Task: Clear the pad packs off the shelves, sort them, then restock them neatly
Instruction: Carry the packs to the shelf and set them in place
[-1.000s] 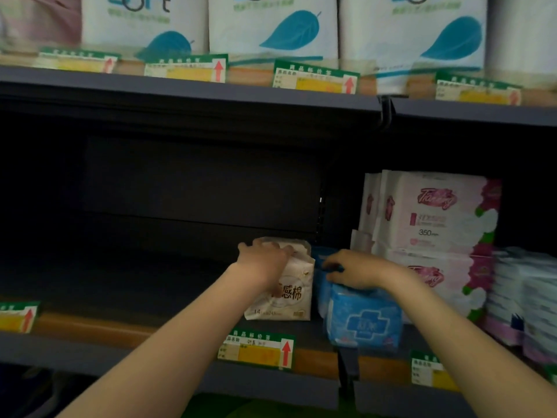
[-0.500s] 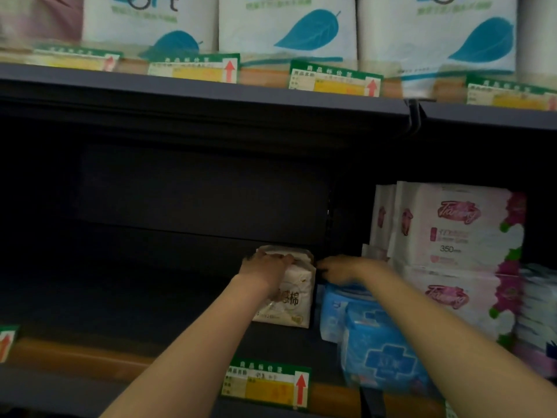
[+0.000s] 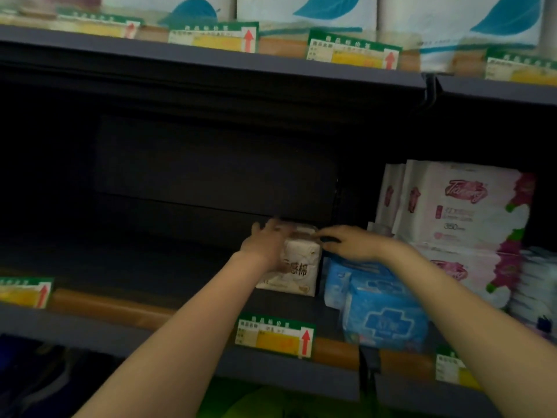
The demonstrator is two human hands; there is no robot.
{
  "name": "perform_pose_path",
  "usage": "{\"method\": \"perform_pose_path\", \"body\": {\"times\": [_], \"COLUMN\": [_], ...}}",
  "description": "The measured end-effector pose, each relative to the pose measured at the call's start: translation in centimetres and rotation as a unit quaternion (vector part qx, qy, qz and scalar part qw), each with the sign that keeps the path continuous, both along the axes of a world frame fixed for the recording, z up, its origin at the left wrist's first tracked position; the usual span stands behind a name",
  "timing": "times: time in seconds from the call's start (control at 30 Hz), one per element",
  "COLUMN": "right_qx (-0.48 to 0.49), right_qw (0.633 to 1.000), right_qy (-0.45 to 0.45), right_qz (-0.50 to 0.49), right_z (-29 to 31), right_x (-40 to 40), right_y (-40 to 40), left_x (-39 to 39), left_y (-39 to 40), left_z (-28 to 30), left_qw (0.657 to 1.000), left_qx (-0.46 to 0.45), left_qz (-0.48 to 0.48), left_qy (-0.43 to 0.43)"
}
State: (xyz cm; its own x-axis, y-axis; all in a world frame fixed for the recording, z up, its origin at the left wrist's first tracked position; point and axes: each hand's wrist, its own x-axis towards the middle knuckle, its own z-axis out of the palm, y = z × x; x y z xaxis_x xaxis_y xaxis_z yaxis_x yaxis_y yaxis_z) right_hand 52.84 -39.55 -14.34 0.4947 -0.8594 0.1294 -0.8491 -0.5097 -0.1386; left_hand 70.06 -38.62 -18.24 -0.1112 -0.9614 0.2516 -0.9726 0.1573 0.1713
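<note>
Pad packs, such as the small white soft-plastic pack (image 3: 297,268), are judged light and squashy, best taken by the sides; it is cupped by the left hand (image 3: 265,247), while its top edge is touched by the loosely spread right hand (image 3: 351,244).

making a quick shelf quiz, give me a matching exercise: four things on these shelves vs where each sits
Things:
1. cream pack
2. blue pack
3. pink flowered packs
4. leaf-print packs

Places:
A. stacked at the far right
B. top shelf
C. under the left hand
D. front edge, below the right forearm

Pairs: 1-C, 2-D, 3-A, 4-B
</note>
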Motion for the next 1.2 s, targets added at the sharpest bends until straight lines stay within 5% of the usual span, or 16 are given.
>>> {"method": "perform_pose_path", "body": {"times": [0.13, 0.3, 0.5, 0.67, 0.83, 1.0, 1.2], "right_qx": [0.002, 0.027, -0.119, -0.258, -0.305, -0.338, -0.200], "right_qw": [0.998, 0.985, 0.977, 0.947, 0.937, 0.910, 0.961], "right_qy": [0.058, 0.132, -0.080, -0.110, -0.154, -0.240, -0.186], "right_qz": [0.005, -0.111, -0.156, -0.156, -0.075, 0.011, 0.050], "right_z": [0.3, -0.6, -3.8, -4.4, -4.7, -10.3, -26.3], "right_x": [1.1, -0.4, -0.4, -0.5, -0.2, 0.4, 1.7], "right_y": [2.1, 3.9, 3.8, 4.6, 6.9, 16.0, 24.0], "left_x": [1.8, 2.4, 1.4, 1.2, 2.9, 4.3, 6.0], "left_y": [1.6, 2.5, 2.5, 3.1, 7.6, 17.4, 26.7], "left_z": [-0.3, -1.0, -1.1, -0.8, -1.1, -10.3, -27.8], "left_qw": [0.991, 0.981, 0.979, 0.981, 0.943, 0.844, 0.927], "left_qx": [-0.023, -0.013, 0.009, 0.003, -0.218, -0.412, -0.236], "left_qz": [0.024, -0.017, -0.037, -0.032, -0.049, -0.129, -0.160], "left_qy": [0.132, 0.191, 0.200, 0.193, 0.247, 0.317, 0.244]}}
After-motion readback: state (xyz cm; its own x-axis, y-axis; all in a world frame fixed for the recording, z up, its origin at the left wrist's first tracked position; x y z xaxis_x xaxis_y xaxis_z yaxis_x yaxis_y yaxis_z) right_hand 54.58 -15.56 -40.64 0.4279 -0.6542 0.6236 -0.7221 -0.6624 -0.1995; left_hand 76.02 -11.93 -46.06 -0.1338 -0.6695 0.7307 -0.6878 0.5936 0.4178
